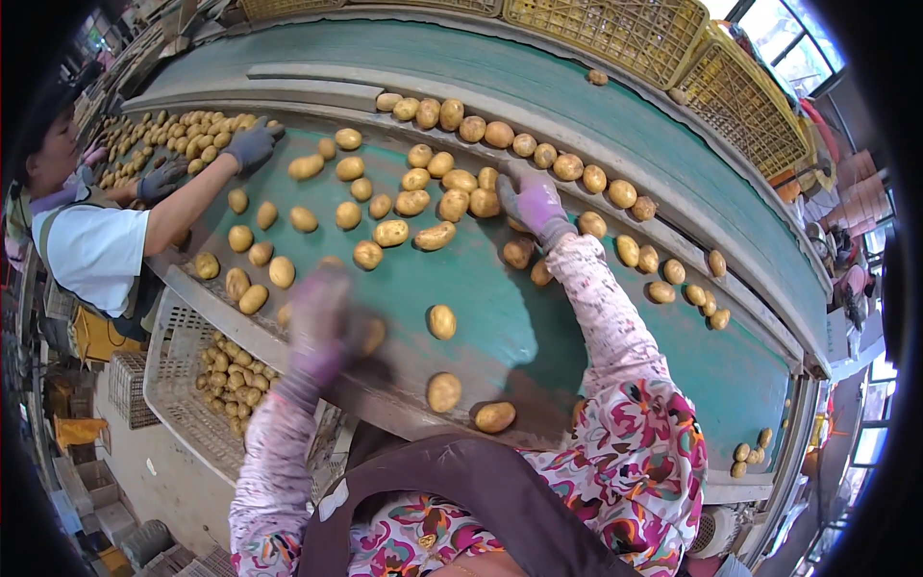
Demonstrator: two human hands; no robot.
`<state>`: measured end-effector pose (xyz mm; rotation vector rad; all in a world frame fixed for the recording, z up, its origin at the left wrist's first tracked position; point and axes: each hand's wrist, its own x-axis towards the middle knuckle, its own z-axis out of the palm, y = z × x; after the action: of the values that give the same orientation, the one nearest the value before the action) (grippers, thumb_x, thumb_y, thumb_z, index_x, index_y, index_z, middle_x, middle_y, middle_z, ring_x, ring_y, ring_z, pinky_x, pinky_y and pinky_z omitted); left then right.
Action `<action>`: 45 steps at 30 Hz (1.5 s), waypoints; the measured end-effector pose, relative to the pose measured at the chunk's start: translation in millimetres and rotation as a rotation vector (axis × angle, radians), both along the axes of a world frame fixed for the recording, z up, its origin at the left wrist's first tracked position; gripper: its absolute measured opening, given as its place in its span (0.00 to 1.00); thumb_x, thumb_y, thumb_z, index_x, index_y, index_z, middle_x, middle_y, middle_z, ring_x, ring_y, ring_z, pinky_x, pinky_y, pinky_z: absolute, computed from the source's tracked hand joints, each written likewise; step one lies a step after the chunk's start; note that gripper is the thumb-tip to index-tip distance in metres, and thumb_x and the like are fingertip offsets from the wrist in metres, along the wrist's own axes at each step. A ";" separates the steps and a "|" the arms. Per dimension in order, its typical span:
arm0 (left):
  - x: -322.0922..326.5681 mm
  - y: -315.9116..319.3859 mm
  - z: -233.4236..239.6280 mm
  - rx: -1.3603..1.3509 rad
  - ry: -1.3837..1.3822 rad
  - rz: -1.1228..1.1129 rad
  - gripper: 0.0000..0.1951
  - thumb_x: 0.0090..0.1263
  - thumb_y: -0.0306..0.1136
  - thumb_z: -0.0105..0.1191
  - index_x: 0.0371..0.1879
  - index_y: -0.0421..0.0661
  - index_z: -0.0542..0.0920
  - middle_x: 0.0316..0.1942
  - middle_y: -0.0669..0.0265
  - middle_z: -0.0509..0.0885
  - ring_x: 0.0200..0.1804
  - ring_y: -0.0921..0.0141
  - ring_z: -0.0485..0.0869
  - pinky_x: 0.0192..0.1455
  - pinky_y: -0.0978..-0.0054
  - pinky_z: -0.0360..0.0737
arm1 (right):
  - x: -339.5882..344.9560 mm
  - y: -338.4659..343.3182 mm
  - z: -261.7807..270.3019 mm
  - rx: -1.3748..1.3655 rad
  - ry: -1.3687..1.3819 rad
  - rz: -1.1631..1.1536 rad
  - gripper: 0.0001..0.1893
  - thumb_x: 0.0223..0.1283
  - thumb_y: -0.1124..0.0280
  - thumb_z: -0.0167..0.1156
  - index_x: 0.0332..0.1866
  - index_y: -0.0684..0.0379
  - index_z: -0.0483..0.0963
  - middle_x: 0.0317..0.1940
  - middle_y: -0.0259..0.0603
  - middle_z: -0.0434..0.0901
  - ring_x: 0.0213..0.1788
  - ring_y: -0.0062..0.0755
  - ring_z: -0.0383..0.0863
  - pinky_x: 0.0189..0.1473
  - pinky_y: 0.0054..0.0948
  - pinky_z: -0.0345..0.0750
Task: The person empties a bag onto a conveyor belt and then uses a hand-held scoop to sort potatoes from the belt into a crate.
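Observation:
Potatoes lie scattered over a green conveyor belt [490, 303] in front of me. My right hand [532, 198], in a purple and grey work glove, reaches to the far side of the belt beside a cluster of potatoes [461, 189]. Its fingers point down, and whether they grip one is hidden. My left hand [321, 324], gloved alike, is blurred above the near edge of the belt. A blurred potato [373, 336] shows next to it; I cannot tell if it is held. Two potatoes [469, 404] rest near my body.
A row of potatoes [499, 134] sits along the far ledge. Beyond runs a second green belt [433, 50], with yellow plastic crates [606, 32] behind it. At left, a co-worker's gloved hand [254, 144] touches piled potatoes. A plastic basket [169, 375] holding potatoes stands below the near rail.

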<state>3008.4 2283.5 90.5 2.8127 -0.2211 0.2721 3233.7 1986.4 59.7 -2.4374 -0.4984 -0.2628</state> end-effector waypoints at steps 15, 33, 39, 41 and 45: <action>-16.5 -26.1 -29.7 -0.335 0.092 -0.132 0.16 0.61 0.31 0.53 0.48 0.40 0.79 0.50 0.50 0.81 0.57 0.50 0.76 0.62 0.58 0.72 | -28.8 -24.8 5.5 -0.004 0.765 0.171 0.14 0.54 0.64 0.61 0.45 0.57 0.76 0.38 0.44 0.82 0.41 0.36 0.80 0.49 0.34 0.75; -18.5 -33.1 -26.5 -0.377 0.101 0.028 0.17 0.60 0.32 0.56 0.48 0.39 0.79 0.50 0.50 0.81 0.57 0.50 0.76 0.63 0.57 0.71 | 27.1 95.1 3.5 -0.603 0.309 0.047 0.30 0.49 0.67 0.64 0.61 0.46 0.67 0.58 0.54 0.70 0.57 0.57 0.76 0.54 0.54 0.75; -19.0 -31.0 -32.4 -0.440 0.082 -0.012 0.16 0.60 0.29 0.56 0.46 0.38 0.80 0.50 0.48 0.82 0.57 0.50 0.77 0.62 0.58 0.73 | -3.5 68.0 7.3 -0.427 0.287 0.040 0.44 0.36 0.57 0.70 0.67 0.44 0.63 0.65 0.49 0.63 0.61 0.57 0.71 0.60 0.51 0.73; -17.9 -32.0 -37.3 -0.344 0.075 -0.066 0.16 0.60 0.30 0.55 0.46 0.39 0.80 0.49 0.49 0.82 0.58 0.49 0.77 0.62 0.58 0.73 | -12.4 60.8 9.4 -0.357 0.308 0.049 0.46 0.37 0.56 0.70 0.70 0.43 0.60 0.69 0.49 0.60 0.63 0.59 0.69 0.62 0.49 0.72; -11.9 -34.4 -37.5 -0.207 0.065 -0.270 0.14 0.59 0.31 0.55 0.44 0.40 0.80 0.48 0.51 0.82 0.59 0.48 0.75 0.62 0.57 0.73 | -20.5 55.5 -14.1 -0.357 0.141 0.074 0.44 0.42 0.53 0.69 0.70 0.40 0.60 0.68 0.49 0.60 0.61 0.58 0.70 0.62 0.46 0.73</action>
<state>2996.4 2249.1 53.0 2.5447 -0.5208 0.1330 3213.2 2041.9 45.7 -2.7494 -0.6145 0.0344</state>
